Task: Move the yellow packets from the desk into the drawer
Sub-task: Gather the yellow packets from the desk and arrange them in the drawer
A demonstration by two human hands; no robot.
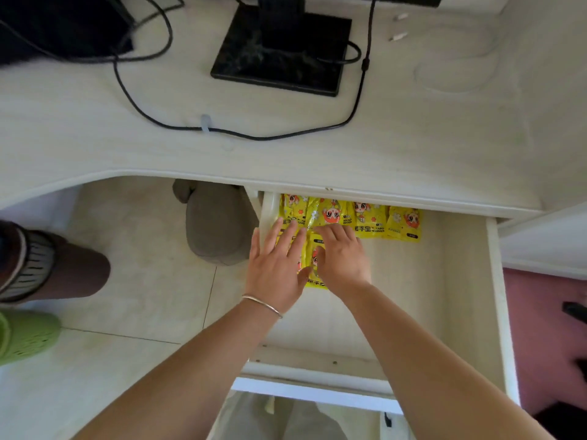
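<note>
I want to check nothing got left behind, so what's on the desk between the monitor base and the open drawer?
Head view: a black cable, held by a white clip, crosses that stretch of desk; nothing else shows there.

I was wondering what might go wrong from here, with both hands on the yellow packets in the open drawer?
The packets under the left hand and right hand overlap by the left wall of the drawer. Pressing may crease them, or leave a raised pile that snags the desk edge on closing. The back row already lies partly under that edge, so pushing further could shove it out of sight.
</note>
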